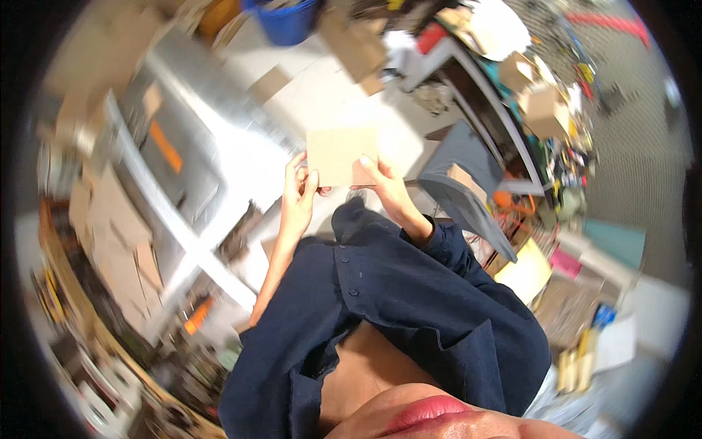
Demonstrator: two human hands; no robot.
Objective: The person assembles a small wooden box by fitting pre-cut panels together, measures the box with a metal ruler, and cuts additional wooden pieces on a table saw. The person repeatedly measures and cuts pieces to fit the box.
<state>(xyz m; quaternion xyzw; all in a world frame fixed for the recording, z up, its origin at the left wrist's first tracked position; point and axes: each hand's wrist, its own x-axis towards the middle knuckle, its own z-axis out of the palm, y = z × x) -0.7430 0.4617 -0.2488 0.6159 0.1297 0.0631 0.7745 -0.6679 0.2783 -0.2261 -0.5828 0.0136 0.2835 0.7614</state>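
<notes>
A flat, squarish piece of brown cardboard is held out in front of my body. My left hand grips its lower left edge, with the thumb upright along that side. Around the lower right corner closes my right hand, its thumb lying on the face of the piece. The fingers behind the cardboard are partly hidden. Strong light washes out the top edge.
To the left stands a shiny silver metal surface beside a white frame. A grey chair is close on my right. Farther off are a blue bucket, small cardboard boxes, and a cluttered bench. Cardboard sheets lean at the left.
</notes>
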